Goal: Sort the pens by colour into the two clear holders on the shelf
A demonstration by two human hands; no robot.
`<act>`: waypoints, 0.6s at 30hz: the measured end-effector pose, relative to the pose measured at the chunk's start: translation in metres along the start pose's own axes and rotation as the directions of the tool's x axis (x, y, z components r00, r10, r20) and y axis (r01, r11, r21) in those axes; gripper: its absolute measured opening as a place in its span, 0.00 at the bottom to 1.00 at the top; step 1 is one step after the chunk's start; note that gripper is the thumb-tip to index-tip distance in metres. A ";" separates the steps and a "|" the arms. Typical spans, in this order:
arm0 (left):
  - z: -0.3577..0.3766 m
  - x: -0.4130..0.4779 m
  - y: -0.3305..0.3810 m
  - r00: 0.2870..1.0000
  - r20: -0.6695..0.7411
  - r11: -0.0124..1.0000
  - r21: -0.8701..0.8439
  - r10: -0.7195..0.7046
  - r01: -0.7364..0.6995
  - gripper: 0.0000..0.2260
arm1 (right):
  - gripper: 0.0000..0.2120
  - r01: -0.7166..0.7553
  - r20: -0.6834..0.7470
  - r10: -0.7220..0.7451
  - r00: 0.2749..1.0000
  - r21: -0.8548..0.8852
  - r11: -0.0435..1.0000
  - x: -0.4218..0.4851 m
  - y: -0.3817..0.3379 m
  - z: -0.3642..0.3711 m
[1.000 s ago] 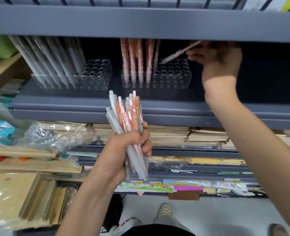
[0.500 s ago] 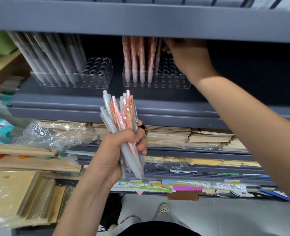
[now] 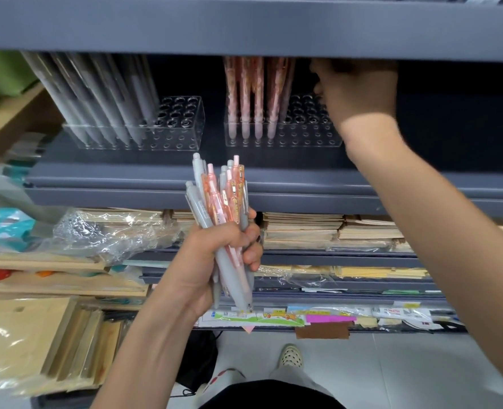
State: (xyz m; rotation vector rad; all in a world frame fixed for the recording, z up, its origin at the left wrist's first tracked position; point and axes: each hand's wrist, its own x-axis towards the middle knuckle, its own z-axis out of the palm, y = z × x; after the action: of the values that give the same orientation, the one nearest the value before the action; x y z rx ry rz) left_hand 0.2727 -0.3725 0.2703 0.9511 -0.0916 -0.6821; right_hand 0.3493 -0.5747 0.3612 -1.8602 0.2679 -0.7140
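Head view, the only one supplied: the left hand (image 3: 212, 261) was wrapped tightly round a mixed bundle of pens (image 3: 222, 208), grey and pink together, held upright in front of the shelf (image 3: 288, 184) and well below the holders. The right hand (image 3: 356, 93) was raised to the upper right part of the right holder (image 3: 312, 138), its fingers tucked under the edge of the upper shelf (image 3: 244, 28). Whether it pinched a pen or had let go could not be told, and no pen was visible in it. In my judgement the step in hand was seating a pink pen in that holder. To do it well the pen should go tip down into the next free hole beside the standing row and drop fully to the base before release, with the wrist kept clear of the pens already standing. The left grip should stay firm so the bundle does not fan out or slip. As to containers, the left holder (image 3: 182, 134) carried a block of grey pens (image 3: 102, 95) leaning left across its left and middle holes, and its right-hand holes were vacant. The right holder carried a short row of pink pens (image 3: 254, 93) upright at its left end, with most holes to their right unfilled. No pen of the wrong colour was observed in either holder. With the bundle this full, the sorting appeared far from complete.
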 end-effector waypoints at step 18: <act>-0.042 -0.025 0.027 0.949 -0.307 0.995 -0.035 0.078 -0.093 0.08 | 0.09 -0.133 0.558 0.103 0.824 0.014 0.991 -0.207 -0.011 0.021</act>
State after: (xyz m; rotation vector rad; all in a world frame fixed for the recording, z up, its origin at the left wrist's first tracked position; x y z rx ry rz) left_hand 0.2815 -0.3179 0.2717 0.9893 0.1566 -0.4490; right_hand 0.1954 -0.4515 0.2936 -1.8950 -0.0183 -0.0679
